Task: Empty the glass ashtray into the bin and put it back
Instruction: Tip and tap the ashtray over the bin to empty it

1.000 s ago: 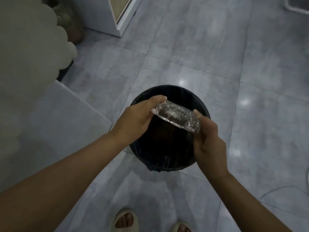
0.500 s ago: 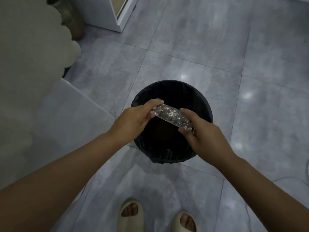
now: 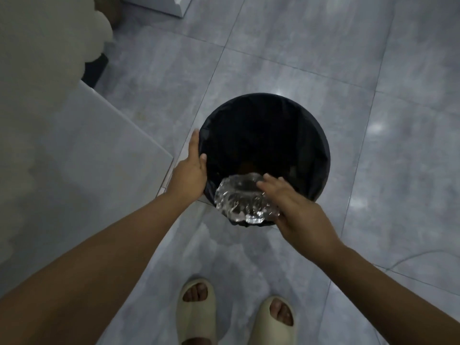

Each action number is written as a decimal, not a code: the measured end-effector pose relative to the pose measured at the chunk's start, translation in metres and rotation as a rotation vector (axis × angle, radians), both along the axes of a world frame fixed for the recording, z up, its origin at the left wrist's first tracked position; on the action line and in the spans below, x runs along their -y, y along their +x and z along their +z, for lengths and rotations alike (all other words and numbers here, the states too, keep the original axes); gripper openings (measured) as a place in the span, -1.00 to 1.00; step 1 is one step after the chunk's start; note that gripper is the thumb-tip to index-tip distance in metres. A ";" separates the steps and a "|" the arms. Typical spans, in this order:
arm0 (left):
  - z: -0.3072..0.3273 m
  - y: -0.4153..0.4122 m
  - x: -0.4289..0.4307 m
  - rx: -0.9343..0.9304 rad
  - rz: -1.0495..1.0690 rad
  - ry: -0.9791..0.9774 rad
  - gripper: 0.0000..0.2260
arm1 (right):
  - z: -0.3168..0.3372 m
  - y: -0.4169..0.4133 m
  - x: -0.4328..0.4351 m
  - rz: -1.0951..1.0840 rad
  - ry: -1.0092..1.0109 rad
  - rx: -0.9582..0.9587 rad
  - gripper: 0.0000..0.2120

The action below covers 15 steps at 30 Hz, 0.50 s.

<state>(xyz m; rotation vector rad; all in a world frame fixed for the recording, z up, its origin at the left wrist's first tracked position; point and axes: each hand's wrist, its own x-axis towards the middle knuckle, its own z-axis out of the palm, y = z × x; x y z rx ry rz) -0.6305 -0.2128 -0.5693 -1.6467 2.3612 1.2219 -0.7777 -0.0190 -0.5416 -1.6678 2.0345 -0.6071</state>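
Ashtray (image 3: 242, 199) in right hand (image 3: 296, 210) over bin (image 3: 321, 150), left hand (image 3: 190, 171) gripping rim.

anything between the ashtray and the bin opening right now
Nothing visible does. The glass ashtray, held by the right hand, hangs over the near rim of the bin, whose mouth is open. The left hand grips the bin's left edge, clear of it.

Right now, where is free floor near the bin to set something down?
Bare tiles lie beyond the bin and to its right. It is crowded on the near side: left hand on the rim, right hand holding the ashtray, slippers below.
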 end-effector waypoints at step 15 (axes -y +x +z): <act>0.010 -0.012 0.004 -0.182 0.155 0.199 -0.48 | -0.009 -0.006 -0.004 0.018 0.033 -0.012 -0.41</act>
